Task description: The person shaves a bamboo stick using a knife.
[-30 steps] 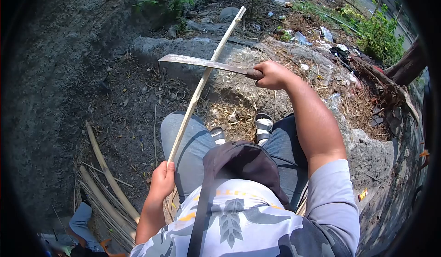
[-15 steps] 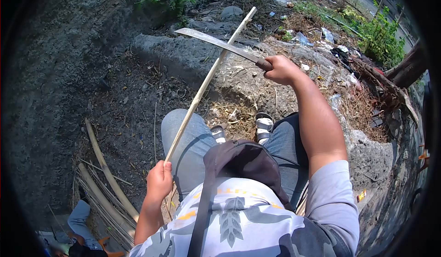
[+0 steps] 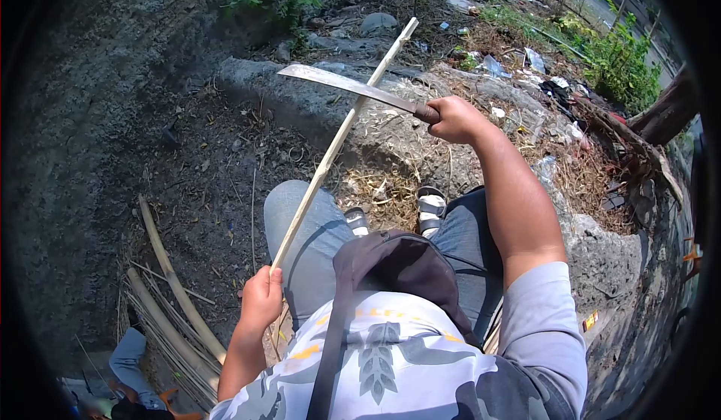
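1. Rough stone ledge (image 3: 289, 86) and littered dirt (image 3: 214, 146) lie around me, with sunlit plants (image 3: 623, 56) at the upper right of the frame.
2. My left hand (image 3: 260, 300), lower left of centre, is closed around the near end of a pale stick (image 3: 322, 168). The stick slants up to the top centre; I can't tell whether its far end rests on the ledge. A one-handed hold like this could let it roll or swing under a push.
3. My right hand (image 3: 454, 120), right of upper centre, is clenched on the handle of a long blade (image 3: 334, 81) lying across the stick's upper part. A knot could catch the edge—or make it skip off sideways.
4. The stick passes over my left knee (image 3: 289, 206). If the blade slid down towards me, knee and left fingers would be in its path—a loose grip or too steep an angle could cause that.
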`<state>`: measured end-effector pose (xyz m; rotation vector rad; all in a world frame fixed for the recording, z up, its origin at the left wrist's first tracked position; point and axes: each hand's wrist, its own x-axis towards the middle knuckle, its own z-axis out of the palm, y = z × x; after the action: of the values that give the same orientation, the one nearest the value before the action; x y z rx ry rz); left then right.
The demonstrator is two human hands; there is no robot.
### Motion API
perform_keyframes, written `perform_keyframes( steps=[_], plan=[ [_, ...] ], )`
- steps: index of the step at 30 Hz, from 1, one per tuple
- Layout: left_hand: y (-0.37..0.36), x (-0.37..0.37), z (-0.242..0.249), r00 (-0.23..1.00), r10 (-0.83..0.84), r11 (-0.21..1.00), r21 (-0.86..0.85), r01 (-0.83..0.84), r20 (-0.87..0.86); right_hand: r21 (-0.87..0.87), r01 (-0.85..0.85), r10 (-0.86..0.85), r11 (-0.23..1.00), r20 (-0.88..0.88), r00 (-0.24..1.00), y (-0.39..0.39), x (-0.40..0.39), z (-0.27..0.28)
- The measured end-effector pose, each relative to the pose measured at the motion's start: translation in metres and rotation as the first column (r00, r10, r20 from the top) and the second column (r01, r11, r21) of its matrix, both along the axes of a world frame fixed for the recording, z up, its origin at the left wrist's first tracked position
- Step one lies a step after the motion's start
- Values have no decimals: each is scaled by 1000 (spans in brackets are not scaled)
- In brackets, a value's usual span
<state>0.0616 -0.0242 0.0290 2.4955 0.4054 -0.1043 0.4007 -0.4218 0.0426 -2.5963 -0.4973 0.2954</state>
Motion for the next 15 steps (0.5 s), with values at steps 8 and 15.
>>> perform_keyframes(
  steps=[8, 15],
  plan=[
    [-4, 3, -3, 998, -34, 999, -15, 35, 52, -67, -217, 214, 974, -40, 976, 25, -10, 13],
    [-12, 15, -3, 998, -40, 999, 9, 40, 42, -110, -145, 148, 983, 25, 989, 23, -13, 16]
  ],
)
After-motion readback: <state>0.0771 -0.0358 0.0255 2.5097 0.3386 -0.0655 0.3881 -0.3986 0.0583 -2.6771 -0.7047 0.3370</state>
